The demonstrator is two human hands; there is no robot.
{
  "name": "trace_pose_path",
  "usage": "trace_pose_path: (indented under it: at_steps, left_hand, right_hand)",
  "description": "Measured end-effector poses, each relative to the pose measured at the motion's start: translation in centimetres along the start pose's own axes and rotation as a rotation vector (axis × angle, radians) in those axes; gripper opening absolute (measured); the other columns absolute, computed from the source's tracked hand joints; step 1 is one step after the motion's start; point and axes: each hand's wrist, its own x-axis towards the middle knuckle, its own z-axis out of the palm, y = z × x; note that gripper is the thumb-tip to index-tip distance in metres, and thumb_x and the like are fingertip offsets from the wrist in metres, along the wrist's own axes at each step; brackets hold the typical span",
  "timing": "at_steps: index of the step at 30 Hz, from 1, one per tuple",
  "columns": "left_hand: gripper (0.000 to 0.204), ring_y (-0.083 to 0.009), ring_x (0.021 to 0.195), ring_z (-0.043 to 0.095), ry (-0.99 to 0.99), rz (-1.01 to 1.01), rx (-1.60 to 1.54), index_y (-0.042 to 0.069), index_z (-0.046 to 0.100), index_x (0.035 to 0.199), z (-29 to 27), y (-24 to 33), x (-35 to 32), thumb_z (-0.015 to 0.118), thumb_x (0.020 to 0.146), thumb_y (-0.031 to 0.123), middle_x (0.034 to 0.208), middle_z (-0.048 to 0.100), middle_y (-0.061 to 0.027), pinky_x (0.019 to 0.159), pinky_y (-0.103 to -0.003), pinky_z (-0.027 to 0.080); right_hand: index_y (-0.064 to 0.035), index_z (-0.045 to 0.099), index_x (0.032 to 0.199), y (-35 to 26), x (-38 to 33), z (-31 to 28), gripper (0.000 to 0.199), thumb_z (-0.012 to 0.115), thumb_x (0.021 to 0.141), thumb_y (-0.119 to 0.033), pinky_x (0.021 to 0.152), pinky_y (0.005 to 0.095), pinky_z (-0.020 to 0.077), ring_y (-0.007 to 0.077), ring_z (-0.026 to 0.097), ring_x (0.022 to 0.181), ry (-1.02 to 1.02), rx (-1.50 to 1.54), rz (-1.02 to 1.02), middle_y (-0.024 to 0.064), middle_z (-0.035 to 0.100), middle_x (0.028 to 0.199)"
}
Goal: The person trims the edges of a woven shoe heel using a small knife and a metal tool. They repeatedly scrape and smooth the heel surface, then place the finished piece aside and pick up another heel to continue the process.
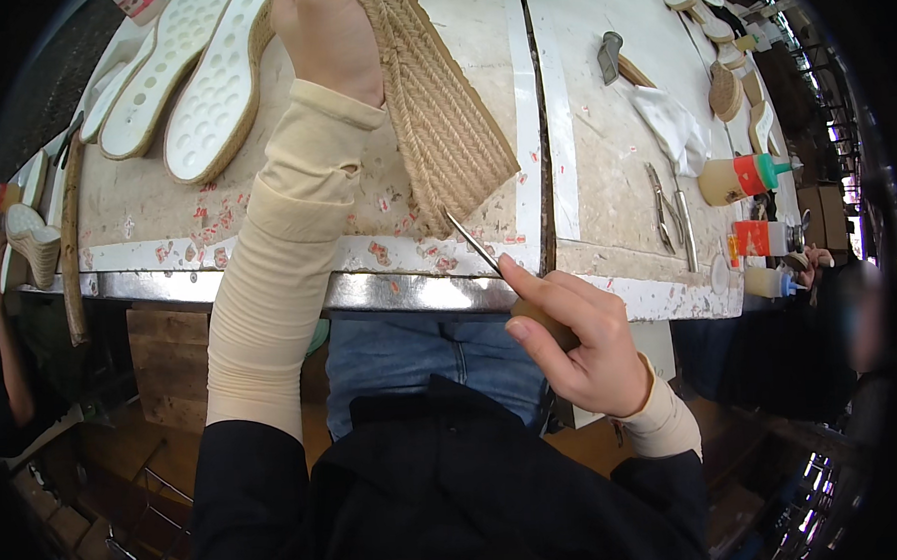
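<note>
Table [604,173]: pale, taped top; it carried everything I worked on.
White soles [195,81]: lay side by side at the table's far left.
Jute sole [441,110]: rested on the table near its front edge.
Left hand [330,35]: I gripped the jute sole's upper end, fingers closed.
Right hand [571,340]: I clenched the awl, thumb along it.
Awl [474,241]: its tip touched the sole's lower edge.

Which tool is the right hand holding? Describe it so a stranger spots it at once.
Start at the metal front edge of the workbench. Just right of centre, the right hand grips a thin metal awl whose tip touches the woven jute sole. Unlike the pliers lying farther right, it is one slim spike.
</note>
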Motion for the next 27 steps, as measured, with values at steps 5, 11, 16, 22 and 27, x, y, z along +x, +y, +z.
trace_pose_path:
  at_steps: [5,11,16,22,27]
  left_hand:
    - [0.017,-0.0082,0.061,0.05,0.029,-0.028,-0.027,0.007,0.057,0.081,0.0,-0.3,0.1,0.052,0.091,0.02,0.068,0.052,0.0017,0.058,-0.022,0.039]
    - [0.017,-0.0092,0.072,0.053,0.012,0.222,0.316,0.003,0.06,0.085,-0.5,-0.5,0.2,0.051,0.092,0.016,0.078,0.056,-0.0003,0.068,-0.023,0.042]
    - [0.017,-0.0113,0.083,0.056,0.06,0.228,0.262,0.0,0.063,0.09,-0.2,-0.5,0.3,0.051,0.092,0.013,0.089,0.059,-0.003,0.077,-0.025,0.044]
    - [0.017,-0.0119,0.082,0.056,0.095,0.135,0.073,0.001,0.062,0.092,1.0,-0.1,-0.2,0.051,0.092,0.014,0.086,0.059,-0.0028,0.076,-0.024,0.045]
    - [0.016,-0.0087,0.071,0.054,0.067,0.017,0.027,0.004,0.06,0.087,0.6,0.3,0.1,0.052,0.092,0.017,0.076,0.056,0.0011,0.067,-0.023,0.043]
  right_hand:
    - [0.0011,0.061,0.125,0.1,0.0,-0.1,0.044,0.069,0.082,-0.004,0.052,0.031,0.0427,0.0221,0.051,0.053,0.001,0.007,0.007,0.01,0.052,0.069]
    - [0.0001,0.059,0.127,0.0,0.0,0.1,0.046,0.07,0.082,-0.006,0.048,0.0339,0.0442,0.0236,0.053,0.051,0.001,-0.178,-0.042,0.0094,0.055,0.076]
    - [-0.0021,0.058,0.128,-0.4,-0.1,0.2,0.046,0.069,0.083,-0.007,0.046,0.0345,0.0454,0.024,0.056,0.051,-0.039,-0.226,-0.013,0.0095,0.056,0.077]
    - [-0.0004,0.058,0.128,-0.2,-0.4,1.6,0.047,0.069,0.082,-0.005,0.048,0.0341,0.0461,0.025,0.058,0.056,0.054,-0.173,-0.01,0.0097,0.055,0.075]
    - [0.0041,0.059,0.125,0.0,-1.5,1.3,0.044,0.068,0.082,-0.001,0.061,0.0302,0.048,0.0234,0.061,0.064,0.042,-0.003,0.033,0.0134,0.062,0.079]
